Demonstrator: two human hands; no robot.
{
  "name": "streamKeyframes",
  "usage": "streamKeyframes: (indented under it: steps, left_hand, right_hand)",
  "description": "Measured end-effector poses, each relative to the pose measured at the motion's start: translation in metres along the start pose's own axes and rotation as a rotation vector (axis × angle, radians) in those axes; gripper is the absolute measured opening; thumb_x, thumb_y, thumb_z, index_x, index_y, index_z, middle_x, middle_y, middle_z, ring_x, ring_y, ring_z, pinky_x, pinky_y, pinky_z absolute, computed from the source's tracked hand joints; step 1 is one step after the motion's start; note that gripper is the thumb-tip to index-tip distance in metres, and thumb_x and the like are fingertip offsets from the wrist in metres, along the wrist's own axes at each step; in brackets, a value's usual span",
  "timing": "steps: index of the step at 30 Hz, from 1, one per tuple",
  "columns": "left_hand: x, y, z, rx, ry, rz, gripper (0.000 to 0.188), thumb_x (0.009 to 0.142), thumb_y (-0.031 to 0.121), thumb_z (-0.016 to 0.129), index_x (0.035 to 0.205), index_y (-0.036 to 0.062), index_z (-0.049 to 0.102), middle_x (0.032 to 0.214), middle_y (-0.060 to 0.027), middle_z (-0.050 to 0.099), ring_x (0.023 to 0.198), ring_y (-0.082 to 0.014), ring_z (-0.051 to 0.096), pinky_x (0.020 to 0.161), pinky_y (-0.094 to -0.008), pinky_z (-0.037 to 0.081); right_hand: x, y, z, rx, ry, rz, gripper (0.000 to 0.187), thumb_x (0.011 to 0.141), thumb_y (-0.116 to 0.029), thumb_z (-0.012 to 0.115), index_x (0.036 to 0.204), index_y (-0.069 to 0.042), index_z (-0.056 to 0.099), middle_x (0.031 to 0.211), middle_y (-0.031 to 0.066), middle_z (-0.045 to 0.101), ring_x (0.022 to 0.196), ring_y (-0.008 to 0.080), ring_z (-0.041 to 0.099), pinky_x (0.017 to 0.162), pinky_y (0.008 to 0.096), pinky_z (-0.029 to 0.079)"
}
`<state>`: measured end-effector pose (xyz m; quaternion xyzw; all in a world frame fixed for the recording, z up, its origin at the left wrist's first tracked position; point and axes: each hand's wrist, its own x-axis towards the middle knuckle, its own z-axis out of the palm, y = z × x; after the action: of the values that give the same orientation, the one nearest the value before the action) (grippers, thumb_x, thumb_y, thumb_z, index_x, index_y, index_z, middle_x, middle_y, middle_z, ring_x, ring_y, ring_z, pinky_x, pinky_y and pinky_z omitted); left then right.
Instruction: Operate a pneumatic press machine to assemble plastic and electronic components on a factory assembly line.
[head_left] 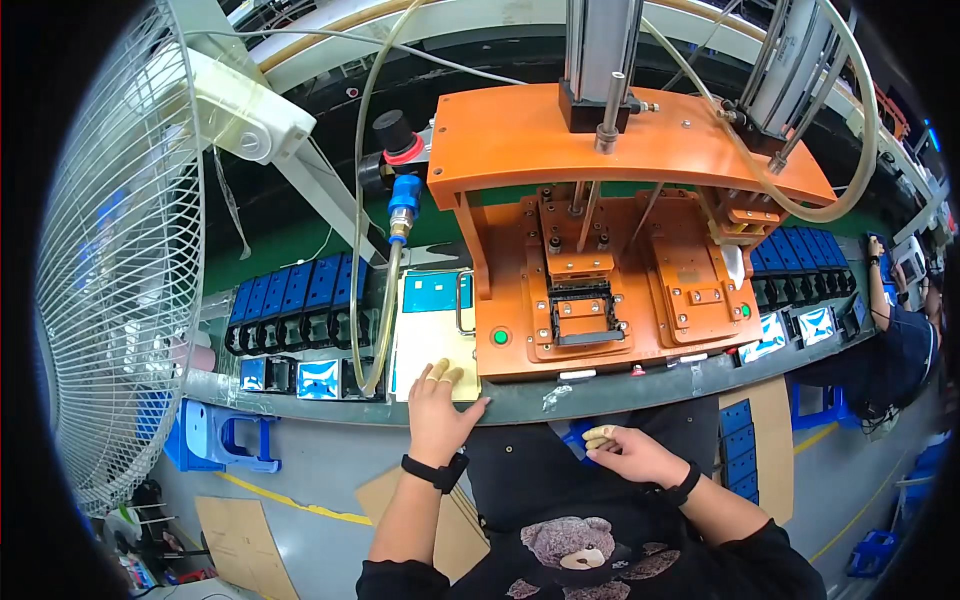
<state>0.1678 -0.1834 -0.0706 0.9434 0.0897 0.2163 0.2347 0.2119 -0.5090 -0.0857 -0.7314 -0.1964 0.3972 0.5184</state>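
Observation:
My left hand (pixel 438 412) lies with its fingers stretched out on a pale yellow sheet (pixel 432 340) beside the orange press; yellow finger covers sit on some of its fingertips. Nothing shows in its grasp. A teal sheet with small white patches (pixel 435 292) lies at the far end of the yellow one. Just off the bench's front edge, my right hand (pixel 637 457) has its covered fingers curled together at a small blue piece (pixel 578 440), partly hidden by the fingers. In the orange press (pixel 600 260), a black frame (pixel 585 315) sits in the middle fixture.
Rows of blue-topped black parts stand on the bench at left (pixel 300 295) and right (pixel 800 262). A wire-guarded fan (pixel 125 260) rises at far left. A hose (pixel 392 290) hangs near my left hand. At far right, a person (pixel 890 320) works at the bench.

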Motion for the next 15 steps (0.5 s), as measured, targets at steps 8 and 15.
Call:
streamKeyframes:
  steps: [8,15]
  left_hand:
    - [0.003,-0.012,-0.022,-0.125,0.188,-0.080,0.012,0.079,0.008,0.072,0.089,0.0011,0.069,0.092,-0.0173,0.070,0.084,-0.0331,0.068,0.079,-0.0383,0.053]
    - [-0.081,0.038,-0.073,0.025,-0.052,0.105,0.023,0.070,0.003,0.075,0.092,0.0076,0.069,0.093,-0.0106,0.071,0.083,-0.0296,0.067,0.072,-0.0368,0.053]
  right_hand:
    - [0.025,-0.015,0.021,0.032,-0.098,-0.107,0.036,0.093,-0.020,0.065,0.121,0.002,0.058,0.102,0.0103,0.068,0.091,0.0141,0.065,0.082,0.0285,0.052]
    - [0.069,-0.043,0.065,0.548,-0.234,-0.012,0.037,0.097,-0.021,0.061,0.127,-0.002,0.053,0.113,0.0048,0.064,0.100,0.0118,0.061,0.088,0.0264,0.049]
